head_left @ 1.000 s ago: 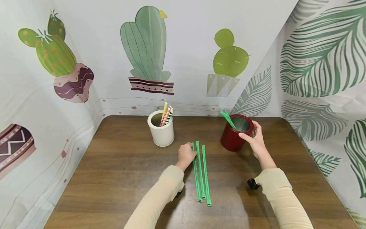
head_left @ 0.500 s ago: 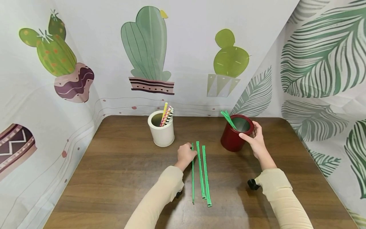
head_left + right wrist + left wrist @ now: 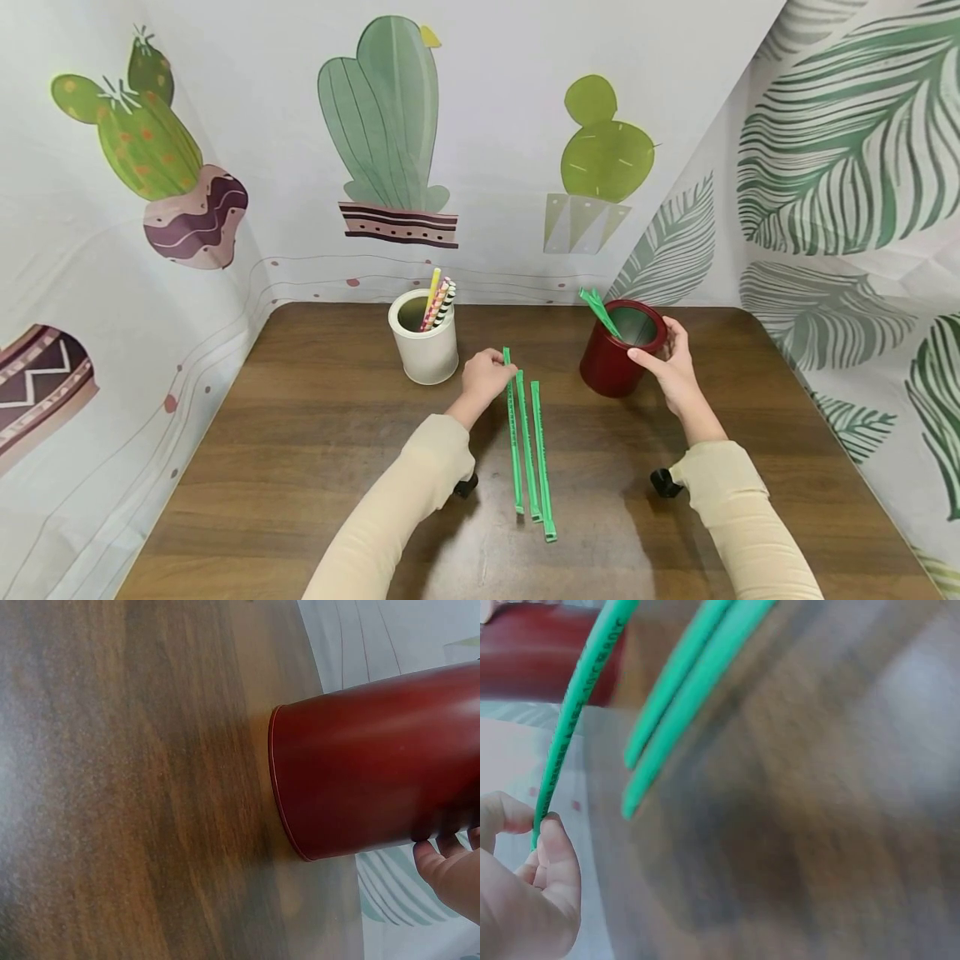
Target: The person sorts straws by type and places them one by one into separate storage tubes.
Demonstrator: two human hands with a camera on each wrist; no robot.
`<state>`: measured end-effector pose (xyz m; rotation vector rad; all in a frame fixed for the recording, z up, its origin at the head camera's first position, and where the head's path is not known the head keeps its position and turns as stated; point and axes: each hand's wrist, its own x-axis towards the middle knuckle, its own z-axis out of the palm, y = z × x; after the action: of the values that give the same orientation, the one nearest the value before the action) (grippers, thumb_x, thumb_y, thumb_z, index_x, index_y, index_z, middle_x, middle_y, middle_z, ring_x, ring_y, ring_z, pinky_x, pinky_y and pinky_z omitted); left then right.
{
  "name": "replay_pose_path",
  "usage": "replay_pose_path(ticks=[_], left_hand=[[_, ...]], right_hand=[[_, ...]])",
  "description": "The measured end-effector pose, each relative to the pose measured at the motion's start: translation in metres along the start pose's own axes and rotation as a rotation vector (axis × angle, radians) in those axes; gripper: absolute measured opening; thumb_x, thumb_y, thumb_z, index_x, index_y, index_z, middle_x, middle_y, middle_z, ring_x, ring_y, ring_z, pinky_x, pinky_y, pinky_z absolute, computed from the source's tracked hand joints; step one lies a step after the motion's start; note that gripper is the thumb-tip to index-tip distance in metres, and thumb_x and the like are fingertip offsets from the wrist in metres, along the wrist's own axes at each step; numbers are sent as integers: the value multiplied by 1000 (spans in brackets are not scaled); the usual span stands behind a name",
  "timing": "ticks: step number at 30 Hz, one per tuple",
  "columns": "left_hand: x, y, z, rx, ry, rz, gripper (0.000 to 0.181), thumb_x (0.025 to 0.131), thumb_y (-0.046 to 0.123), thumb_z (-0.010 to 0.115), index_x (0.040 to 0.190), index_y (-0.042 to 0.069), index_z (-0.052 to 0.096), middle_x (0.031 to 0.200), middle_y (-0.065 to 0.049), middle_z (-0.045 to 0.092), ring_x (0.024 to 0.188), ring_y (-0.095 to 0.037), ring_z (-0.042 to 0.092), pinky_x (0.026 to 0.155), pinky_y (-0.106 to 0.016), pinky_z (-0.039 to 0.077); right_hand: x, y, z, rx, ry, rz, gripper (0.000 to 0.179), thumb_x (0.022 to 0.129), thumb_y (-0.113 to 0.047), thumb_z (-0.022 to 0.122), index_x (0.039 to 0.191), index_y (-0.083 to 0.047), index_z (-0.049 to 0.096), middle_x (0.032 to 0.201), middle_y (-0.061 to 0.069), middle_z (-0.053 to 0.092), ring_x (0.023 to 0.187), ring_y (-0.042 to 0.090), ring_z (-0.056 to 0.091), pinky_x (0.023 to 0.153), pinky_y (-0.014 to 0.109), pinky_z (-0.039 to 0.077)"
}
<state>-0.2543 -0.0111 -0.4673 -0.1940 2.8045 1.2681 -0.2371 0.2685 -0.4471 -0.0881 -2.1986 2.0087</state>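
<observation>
Between thumb and fingers my left hand [image 3: 484, 378] pinches a long green wrapped straw [image 3: 513, 442] near its far end. Dark print runs along this straw [image 3: 571, 712] in the left wrist view, where it is lifted off the table. Two more green wrapped straws [image 3: 542, 454] lie side by side on the table just to its right. My right hand [image 3: 677, 373] holds the right side of a dark red canister [image 3: 609, 371], thumb at the near side of the rim, fingers behind. Several green straws [image 3: 598, 312] lean out of the canister's left side.
A cream canister [image 3: 429, 358] stands at the back, left of the left hand, with several patterned and yellow straws [image 3: 438, 304] in it. The brown wooden table [image 3: 315, 467] ends against a cloth backdrop printed with cacti and leaves.
The left hand has raised the straw it pinches and shifted it a little toward the back, away from the other two. The right hand and red canister have stayed put.
</observation>
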Motion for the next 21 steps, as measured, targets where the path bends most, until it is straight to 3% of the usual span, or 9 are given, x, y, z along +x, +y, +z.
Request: replay_pose_path(ticks=[4,12,17,21], left_hand=[[0,14,-6,-108,-8,-19,17,74,22,61,85,10,62,75,1,66,57,-10,58,59,-24,42],[3,40,-18,-472,-32,-48,19,74,12,57,92,3,59,74,0,59,49,-6,52,53,-22,50],[8,56,-33,-590,-36,-51,20,76,10,55,94,3,57,74,1,59,54,-10,54,61,-29,53],[11,66,-44,-656,-38,-52,20,76,9,54,96,3,56,75,1,59,57,-9,54,58,-24,51]], right_hand=[[0,0,-1,-14,-6,8,73,79,-6,63,134,-14,17,129,0,28,120,13,27,90,10,28],[1,0,0,-27,1,10,74,79,-4,63,135,-13,16,133,5,26,122,17,25,96,18,25],[1,1,-1,-30,-3,12,73,79,-5,63,135,-14,17,132,4,26,123,16,25,97,19,25],[1,1,-1,-21,-6,10,72,79,-7,63,134,-16,18,130,2,28,122,15,26,95,16,26]])
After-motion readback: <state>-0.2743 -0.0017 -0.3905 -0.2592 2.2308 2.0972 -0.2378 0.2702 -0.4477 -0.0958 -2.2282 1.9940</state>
